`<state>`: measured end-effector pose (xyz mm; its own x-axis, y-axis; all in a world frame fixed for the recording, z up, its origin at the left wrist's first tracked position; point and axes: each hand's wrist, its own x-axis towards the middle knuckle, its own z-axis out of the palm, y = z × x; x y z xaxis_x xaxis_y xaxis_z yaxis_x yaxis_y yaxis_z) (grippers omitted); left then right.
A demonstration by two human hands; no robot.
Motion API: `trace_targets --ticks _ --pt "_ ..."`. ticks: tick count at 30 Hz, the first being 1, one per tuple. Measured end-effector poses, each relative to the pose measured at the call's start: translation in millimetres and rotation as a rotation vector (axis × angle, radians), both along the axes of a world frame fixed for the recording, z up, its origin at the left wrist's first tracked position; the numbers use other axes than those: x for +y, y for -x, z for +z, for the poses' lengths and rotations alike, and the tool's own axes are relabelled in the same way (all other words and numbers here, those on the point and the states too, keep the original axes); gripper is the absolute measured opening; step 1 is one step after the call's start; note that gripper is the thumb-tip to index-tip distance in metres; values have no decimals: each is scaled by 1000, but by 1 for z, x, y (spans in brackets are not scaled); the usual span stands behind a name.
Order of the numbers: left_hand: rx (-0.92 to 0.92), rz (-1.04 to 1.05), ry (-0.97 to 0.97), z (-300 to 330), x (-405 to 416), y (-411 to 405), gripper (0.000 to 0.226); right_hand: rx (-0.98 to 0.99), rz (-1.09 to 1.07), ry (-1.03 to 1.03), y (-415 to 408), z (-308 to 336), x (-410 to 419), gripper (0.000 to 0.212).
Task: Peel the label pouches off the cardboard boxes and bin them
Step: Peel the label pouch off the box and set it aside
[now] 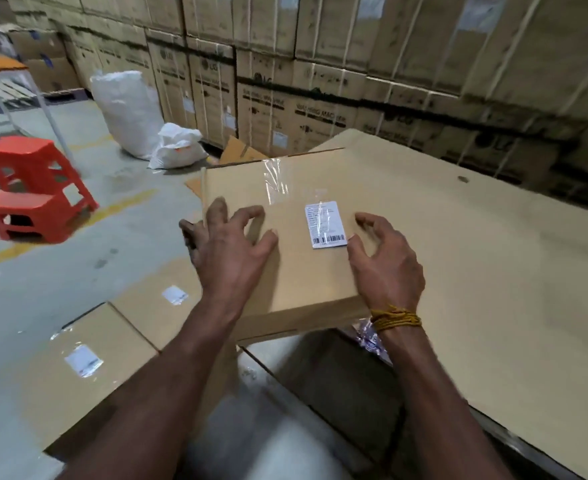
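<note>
A flat cardboard box [296, 265] lies in front of me, resting partly on a large cardboard sheet [493, 271]. On its top sits a white barcode label under a clear plastic pouch [325, 224], with clear tape running up from it. My left hand [231, 244] lies on the box's left part, fingers spread and bent, fingertips on the cardboard. My right hand [384, 261] hovers at the label's right edge with fingers curled, thumb next to the label's lower corner. Neither hand grips anything that I can see.
Two more flat boxes with label pouches [84, 360] [174, 294] lie on the floor at lower left. Red plastic stools [36, 188] stand at left. White sacks [129, 112] [178, 145] lean against a wall of stacked cartons [320, 81].
</note>
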<state>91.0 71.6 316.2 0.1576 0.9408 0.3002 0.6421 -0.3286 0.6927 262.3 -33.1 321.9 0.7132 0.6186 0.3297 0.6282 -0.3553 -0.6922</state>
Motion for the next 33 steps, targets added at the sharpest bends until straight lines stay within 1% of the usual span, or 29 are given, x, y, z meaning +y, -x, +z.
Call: trace_targets --ticks 4,9,15,18,22,26,30,33 --pt "76 -209 -9 7 -45 -86 45 18 -214 6 -68 1 -68 35" --pt "171 -448 17 8 -93 -177 47 44 -444 42 -131 -5 -147 34" --pt "274 -657 58 -3 -130 -255 51 82 -613 97 -184 -20 -206 31" --pt "299 -721 78 -10 -134 -285 51 91 -630 144 -207 -27 -216 31" --pt "345 -803 133 -17 -129 -323 54 80 -629 206 -241 -30 -217 43" --pt "370 -850 145 -25 -116 -360 55 100 -594 288 -284 -30 -205 45" --pt "452 -894 85 -35 -97 -389 59 150 -558 309 -315 -38 -192 44" --pt "473 -947 16 -39 -86 -407 59 171 -541 307 -331 -42 -187 44"
